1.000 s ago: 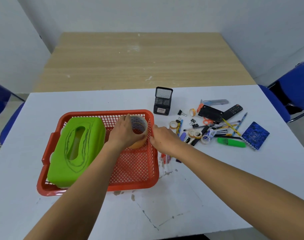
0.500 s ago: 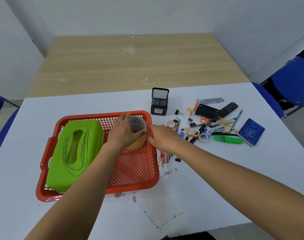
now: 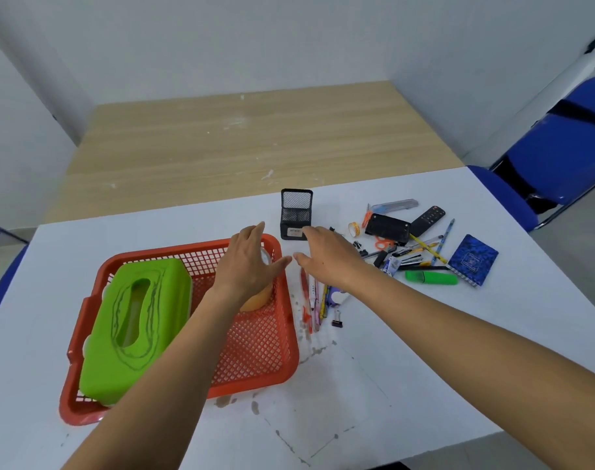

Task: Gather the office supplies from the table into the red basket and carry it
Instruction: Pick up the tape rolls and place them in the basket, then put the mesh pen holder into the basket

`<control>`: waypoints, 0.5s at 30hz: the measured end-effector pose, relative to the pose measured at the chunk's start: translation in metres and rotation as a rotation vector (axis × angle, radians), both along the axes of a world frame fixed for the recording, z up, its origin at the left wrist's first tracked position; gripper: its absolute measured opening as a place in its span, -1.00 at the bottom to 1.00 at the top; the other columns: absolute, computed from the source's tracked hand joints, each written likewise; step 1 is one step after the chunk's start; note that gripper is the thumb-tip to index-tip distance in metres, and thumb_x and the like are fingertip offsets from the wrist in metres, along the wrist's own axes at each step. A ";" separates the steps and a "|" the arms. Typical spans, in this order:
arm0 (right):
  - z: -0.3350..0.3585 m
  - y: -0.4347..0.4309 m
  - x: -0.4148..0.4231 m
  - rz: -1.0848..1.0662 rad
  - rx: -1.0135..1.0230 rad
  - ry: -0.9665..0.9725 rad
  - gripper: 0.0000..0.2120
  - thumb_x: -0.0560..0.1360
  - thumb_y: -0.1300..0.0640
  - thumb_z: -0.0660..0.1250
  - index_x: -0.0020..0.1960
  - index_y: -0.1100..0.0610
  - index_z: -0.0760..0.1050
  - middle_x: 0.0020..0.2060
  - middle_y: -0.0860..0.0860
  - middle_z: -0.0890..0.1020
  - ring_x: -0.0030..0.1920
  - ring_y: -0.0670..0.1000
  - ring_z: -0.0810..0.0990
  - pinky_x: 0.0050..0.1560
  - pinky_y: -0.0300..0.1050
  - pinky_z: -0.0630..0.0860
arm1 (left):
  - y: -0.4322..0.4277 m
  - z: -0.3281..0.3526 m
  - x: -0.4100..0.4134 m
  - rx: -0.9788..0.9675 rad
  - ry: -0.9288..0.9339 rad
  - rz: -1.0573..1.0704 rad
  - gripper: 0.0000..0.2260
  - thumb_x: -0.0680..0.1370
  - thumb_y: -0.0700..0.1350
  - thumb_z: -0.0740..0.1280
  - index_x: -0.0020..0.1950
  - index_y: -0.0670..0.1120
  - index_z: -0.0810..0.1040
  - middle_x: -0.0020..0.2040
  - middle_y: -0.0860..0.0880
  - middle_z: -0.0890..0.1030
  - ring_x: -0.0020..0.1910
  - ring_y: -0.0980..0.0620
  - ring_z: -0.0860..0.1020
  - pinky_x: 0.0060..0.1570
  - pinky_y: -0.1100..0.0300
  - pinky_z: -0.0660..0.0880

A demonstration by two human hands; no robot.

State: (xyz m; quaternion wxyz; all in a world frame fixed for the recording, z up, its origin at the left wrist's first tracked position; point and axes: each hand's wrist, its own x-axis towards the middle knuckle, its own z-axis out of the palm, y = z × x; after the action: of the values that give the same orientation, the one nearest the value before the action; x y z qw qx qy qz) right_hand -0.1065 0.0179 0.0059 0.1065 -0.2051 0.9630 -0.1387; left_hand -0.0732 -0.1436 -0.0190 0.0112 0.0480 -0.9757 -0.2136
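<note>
The red basket stands on the white table and holds a green tissue box on its left side. A brown tape roll lies in the basket's far right corner, mostly hidden under my left hand. That hand hovers over it with straight fingers, holding nothing. My right hand is open above the table just right of the basket, near the black mesh pen holder. Pens lie below it.
Right of my hands lies a pile of supplies: a black stapler, a remote, a green highlighter, a blue notebook, orange scissors and small tape rolls. A binder clip lies nearer. A blue chair stands at right.
My left hand has let go of the tape roll, which now lies in the basket, and has lifted with fingers spread. My right hand has moved up toward the mesh pen holder.
</note>
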 end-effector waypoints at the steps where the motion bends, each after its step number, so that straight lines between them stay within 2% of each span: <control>1: 0.001 0.005 -0.003 -0.015 -0.006 0.005 -0.52 0.60 -0.05 0.16 0.42 0.20 0.24 0.31 0.14 0.43 0.29 0.16 0.43 0.18 0.05 0.45 | 0.004 0.001 -0.003 -0.004 0.003 -0.008 -0.23 0.47 0.27 0.30 0.53 -0.05 0.10 0.52 -0.07 0.20 0.49 -0.07 0.17 0.37 -0.01 0.27; 10: -0.003 0.030 -0.046 -0.111 -0.052 0.030 -0.47 0.58 -0.07 0.20 0.42 0.22 0.21 0.30 0.17 0.40 0.28 0.16 0.41 0.19 0.04 0.45 | 0.023 0.001 -0.032 -0.001 0.017 -0.008 -0.23 0.48 0.25 0.30 0.54 -0.09 0.09 0.51 -0.08 0.21 0.49 -0.05 0.16 0.40 0.05 0.23; 15: -0.018 0.017 -0.070 -0.176 -0.055 0.022 -0.41 0.54 -0.15 0.25 0.39 0.20 0.23 0.28 0.14 0.41 0.26 0.14 0.42 0.12 0.02 0.48 | 0.017 -0.005 -0.042 0.005 -0.004 0.026 -0.23 0.48 0.25 0.29 0.54 -0.08 0.08 0.51 -0.07 0.21 0.49 -0.05 0.15 0.40 0.04 0.23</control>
State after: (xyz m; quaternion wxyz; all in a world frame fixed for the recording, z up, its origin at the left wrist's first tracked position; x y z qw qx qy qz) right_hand -0.1765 0.0353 -0.0120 0.0775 -0.1242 0.9742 -0.1717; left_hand -0.1153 -0.1264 -0.0235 0.0121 0.0612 -0.9744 -0.2159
